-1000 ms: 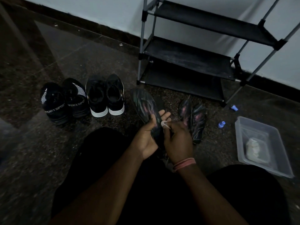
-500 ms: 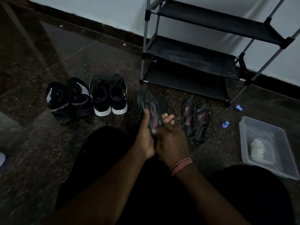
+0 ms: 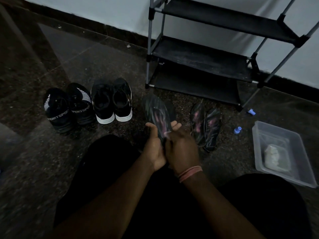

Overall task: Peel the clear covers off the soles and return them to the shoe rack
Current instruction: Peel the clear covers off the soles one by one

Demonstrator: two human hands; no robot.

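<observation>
1. L hand (image 3: pixel 154 149) grip: fingers curled under the held sole (image 3: pixel 158 116), thumb up along its left edge, fingertips showing past the right edge. Firm hold.
2. R hand (image 3: pixel 181 149) grip: fingers bunched at the near part of the same sole, pinching at its surface. Whether a clear cover is between the fingers can't be told; too dim and blurred.
3. Held sole: dark w/ pink/green streaks, toe end pointing away from the person and tilted up-left, heel end hidden between the two hands. Its far tip hangs over the floor (image 3: pixel 51 169), apart from the rack.
4. Room to move: open floor strip between the hands and the shoe rack (image 3: pixel 198 62); rack's low shelf edge is straight ahead, a bit right.
5. Two more soles (image 3: pixel 205 125) lie flat, side by side and touching, just right of the hands, near the rack's front foot.
6. Left: white-soled pair (image 3: pixel 112 102) and next to it the SPORT-lettered pair (image 3: pixel 67 107), toes away, in a row.
7. Right: clear plastic tub (image 3: pixel 283 152) w/ a pale wad inside; two small blue caps (image 3: pixel 237 130) on the floor between tub and rack.
8. Surface: dark speckled polished stone floor, dark skirting, pale wall (image 3: pixel 103 12) behind. Rack shelves black, grey tube frame. Light is low.
</observation>
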